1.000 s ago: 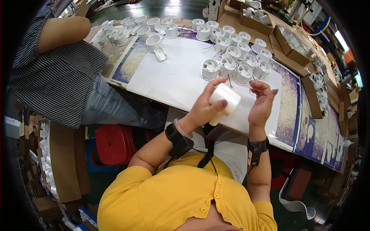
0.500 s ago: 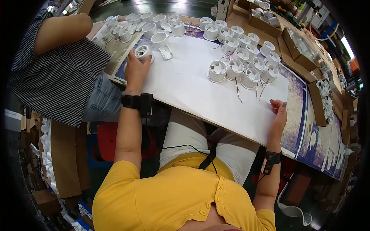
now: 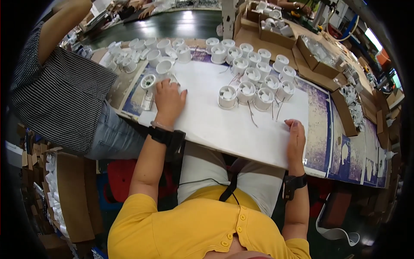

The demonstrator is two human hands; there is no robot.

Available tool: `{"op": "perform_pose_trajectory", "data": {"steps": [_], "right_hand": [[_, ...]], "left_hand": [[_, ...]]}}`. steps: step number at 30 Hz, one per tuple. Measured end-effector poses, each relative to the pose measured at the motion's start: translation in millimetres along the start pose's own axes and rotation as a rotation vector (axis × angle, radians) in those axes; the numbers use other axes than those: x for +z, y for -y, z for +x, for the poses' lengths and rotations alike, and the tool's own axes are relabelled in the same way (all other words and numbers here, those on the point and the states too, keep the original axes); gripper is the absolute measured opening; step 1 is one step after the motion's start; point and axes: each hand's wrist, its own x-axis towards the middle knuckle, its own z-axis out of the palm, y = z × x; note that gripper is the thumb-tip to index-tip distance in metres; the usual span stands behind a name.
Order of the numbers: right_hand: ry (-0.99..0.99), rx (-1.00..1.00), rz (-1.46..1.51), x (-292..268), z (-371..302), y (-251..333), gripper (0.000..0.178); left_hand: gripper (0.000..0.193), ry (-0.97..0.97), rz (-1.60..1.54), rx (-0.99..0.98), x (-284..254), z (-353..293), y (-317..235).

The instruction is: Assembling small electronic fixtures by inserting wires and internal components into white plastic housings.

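Note:
My left hand (image 3: 169, 101) reaches over the left part of the white board, its fingers stretched forward and its thumb held apart. Under its fingertips lies a small white plastic part (image 3: 174, 79), mostly covered. Beside the fingers stands a short white round housing (image 3: 148, 82) with a dark and green inside, apart from the hand. A white plastic piece (image 3: 147, 102) lies just in front of that housing. My right hand (image 3: 296, 140) rests on its side near the board's right front edge, fingers loosely bent, with nothing seen in it.
Several white fan housings (image 3: 246, 90) with loose wires stand on the white board (image 3: 207, 116). Empty white cups (image 3: 164, 66) cluster at the back left. A person in a checked top (image 3: 64, 95) sits at the left. Cardboard boxes (image 3: 345, 108) of parts line the right.
My left hand has let go of the round housing, which now stands on the table, and has moved right over the small part. My right hand stays near the board's edge. The view has shifted.

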Motion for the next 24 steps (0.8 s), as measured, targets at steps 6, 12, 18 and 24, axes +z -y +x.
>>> {"op": "perform_pose_trajectory", "data": {"steps": [6, 12, 18, 24], "right_hand": [[0.030, -0.055, -0.047, -3, -8, 4, 0.029], [0.030, -0.065, -0.039, -7, -11, 3, 0.029], [0.031, -0.117, -0.021, -1, -5, 5, 0.025], [0.036, -0.150, -0.057, 0, -5, 6, 0.023]], "left_hand": [[0.026, 0.012, -0.270, 0.070, -10, -25, -5], [0.027, 0.076, -0.496, 0.153, -41, -55, -24], [0.030, 0.103, -0.700, 0.076, -45, -51, -19], [0.054, 0.078, -0.600, -0.183, -28, -33, -34]]}}
